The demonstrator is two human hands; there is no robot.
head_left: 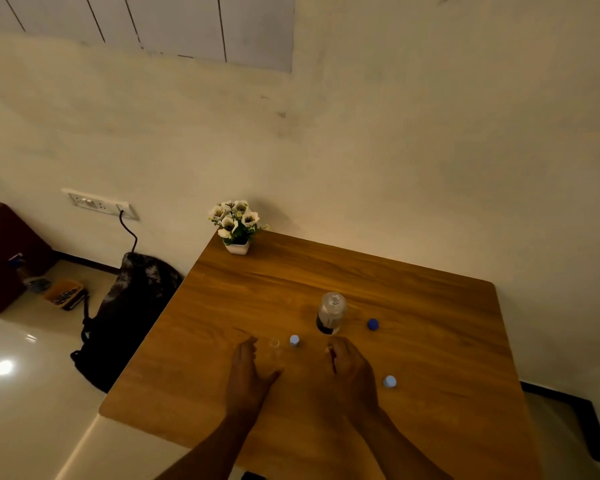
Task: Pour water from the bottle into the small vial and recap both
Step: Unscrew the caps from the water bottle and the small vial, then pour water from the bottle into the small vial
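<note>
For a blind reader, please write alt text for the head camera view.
Two bare hands, left and right, rest on a wooden table before an uncapped water bottle, a small open vial and loose caps; a flower pot stands at the far corner.

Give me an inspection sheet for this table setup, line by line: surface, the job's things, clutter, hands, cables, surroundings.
Surface: wooden table, set against a pale wall.
Job's things: bottle upright, uncapped; dark blue cap lying to its right; small clear vial open, near the left fingers; pale blue cap beside the vial; second pale blue cap to the right of the right hand.
Clutter: potted flowers at the table's far corner.
Hands: left hand open on the table; right hand loosely curled, grip unclear.
Cables: black cable from the wall socket down to the backpack.
Surroundings: dark backpack on the floor; yellow tray beyond it.
</note>
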